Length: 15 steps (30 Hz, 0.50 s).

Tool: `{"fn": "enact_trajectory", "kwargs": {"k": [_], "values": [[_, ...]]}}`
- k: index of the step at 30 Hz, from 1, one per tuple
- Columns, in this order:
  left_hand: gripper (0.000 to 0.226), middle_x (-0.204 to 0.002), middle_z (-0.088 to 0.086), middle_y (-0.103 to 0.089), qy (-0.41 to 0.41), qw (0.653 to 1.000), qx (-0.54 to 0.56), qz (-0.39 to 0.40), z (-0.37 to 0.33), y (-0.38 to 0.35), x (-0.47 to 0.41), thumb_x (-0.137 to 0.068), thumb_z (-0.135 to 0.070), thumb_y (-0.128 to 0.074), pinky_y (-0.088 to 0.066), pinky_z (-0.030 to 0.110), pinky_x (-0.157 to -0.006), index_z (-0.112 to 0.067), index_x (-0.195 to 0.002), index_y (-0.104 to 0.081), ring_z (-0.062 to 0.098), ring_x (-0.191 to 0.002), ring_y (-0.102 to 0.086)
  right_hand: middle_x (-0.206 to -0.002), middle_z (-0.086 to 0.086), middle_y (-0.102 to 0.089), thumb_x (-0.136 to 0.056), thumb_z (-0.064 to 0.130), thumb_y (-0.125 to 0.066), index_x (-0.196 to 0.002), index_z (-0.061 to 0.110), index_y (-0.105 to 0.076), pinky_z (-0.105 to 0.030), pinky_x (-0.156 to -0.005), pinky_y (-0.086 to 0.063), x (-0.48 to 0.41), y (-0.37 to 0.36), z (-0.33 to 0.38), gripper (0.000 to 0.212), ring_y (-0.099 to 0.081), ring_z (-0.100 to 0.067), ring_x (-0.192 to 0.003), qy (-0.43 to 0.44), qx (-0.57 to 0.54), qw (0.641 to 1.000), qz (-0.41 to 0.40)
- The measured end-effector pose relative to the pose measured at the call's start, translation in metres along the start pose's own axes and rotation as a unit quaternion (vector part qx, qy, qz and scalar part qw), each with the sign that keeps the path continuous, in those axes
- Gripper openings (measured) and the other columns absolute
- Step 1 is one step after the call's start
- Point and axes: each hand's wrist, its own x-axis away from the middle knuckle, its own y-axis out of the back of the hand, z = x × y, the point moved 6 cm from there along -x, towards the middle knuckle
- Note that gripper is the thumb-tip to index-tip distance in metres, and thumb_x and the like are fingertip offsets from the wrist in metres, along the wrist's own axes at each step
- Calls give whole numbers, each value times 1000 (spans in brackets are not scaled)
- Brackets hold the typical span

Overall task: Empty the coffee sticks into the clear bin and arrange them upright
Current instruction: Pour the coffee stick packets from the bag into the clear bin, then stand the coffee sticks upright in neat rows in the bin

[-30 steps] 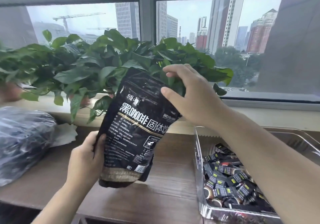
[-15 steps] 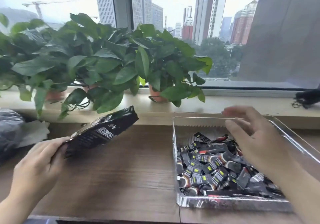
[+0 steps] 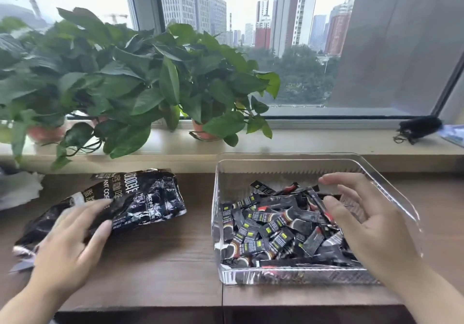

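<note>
Wood desk [image 3: 155,273]: left hand [image 3: 67,243] flat on crinkly pouch [image 3: 150,198], right hand [image 3: 371,231] splayed over sticks [image 3: 271,228].

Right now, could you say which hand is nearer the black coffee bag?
Left. The left hand touches the coffee bag; the right hand is over the clear bin.

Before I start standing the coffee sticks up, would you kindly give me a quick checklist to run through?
1. Sticks in the bin: ok, a loose heap.
2. Sticks upright: not ok, they lie flat and criss-crossed.
3. Right hand free: ok, open above the heap, holding nothing.
4. Bag out of the way: ok, flat on the table left of the bin, left hand resting on it.
5. Bag fully emptied: cannot tell, its mouth does not show.
</note>
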Motion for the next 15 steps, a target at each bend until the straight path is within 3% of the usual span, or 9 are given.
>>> {"fn": "enact_trajectory", "kwargs": {"k": [5,8,15], "values": [[57,-130,-12,-49,-67,995,80,-1,-88,-13,-22,-93,-51,-41,-26,18,-106,-20,-139,-53,4,-125,-40,-117,30,-62,-82,54,-55,-118,37,-63,-4,-92,-38,-8,-6,8,40,-53,13,-116,42,41,998,33],[57,-133,-17,-46,-115,988,105,11,-132,-29,-28,-94,-53,-42,-22,7,-106,-23,-141,-50,0,-127,-39,-121,32,-57,-84,56,-52,-123,42,-57,5,-92,-29,-13,-12,12,42,-49,15,-118,56,69,994,61],[61,-142,-8,-49,-177,977,113,46,-212,-55,-34,-96,-57,-41,-31,28,-111,-22,-145,-46,10,-133,-40,-127,27,-55,-86,57,-51,-127,40,-56,5,-95,-26,-19,-13,23,45,-44,16,-122,101,96,988,74]]}}
